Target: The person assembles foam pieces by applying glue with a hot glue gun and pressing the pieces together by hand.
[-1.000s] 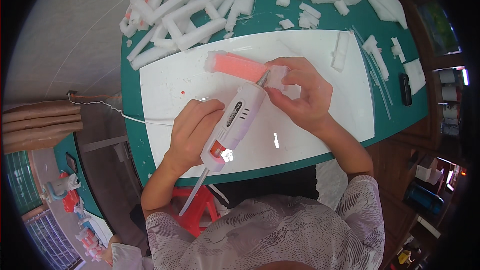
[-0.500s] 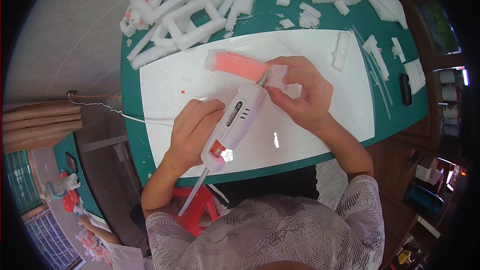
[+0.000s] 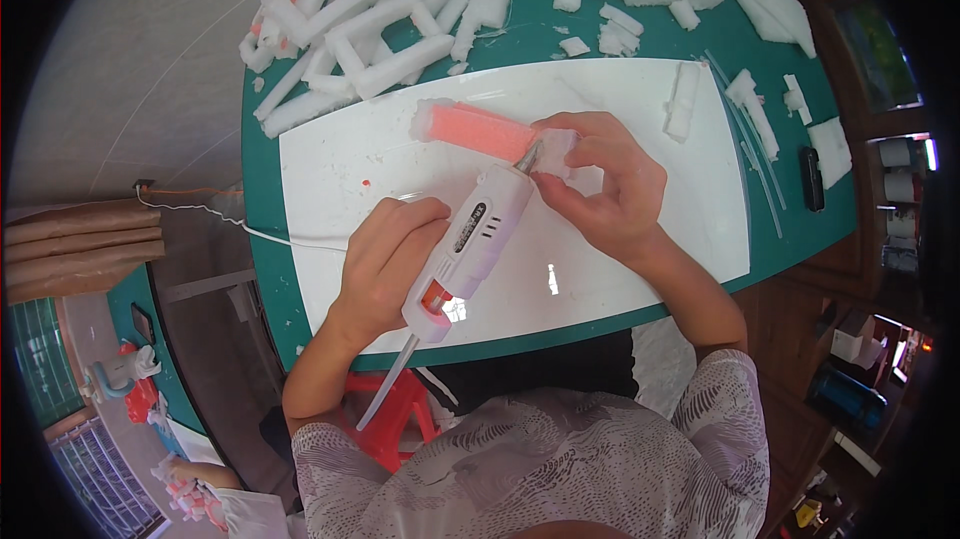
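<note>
Dark label (image 3: 469,227), long, rounded ends, on pale side of glue gun (image 3: 478,259); single row of light characters running lengthwise, slanted with gun's body, small and partly blurred. Goods (image 3: 897,188) on shelf at far right: too small and blurred for print to be read. No other lettering readable.

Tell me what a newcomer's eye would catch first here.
The white glue gun in the left hand, angled across the white board, its nozzle at the pink-and-white piece in the right hand. Then the tangled white strips at the green table's far left.
</note>
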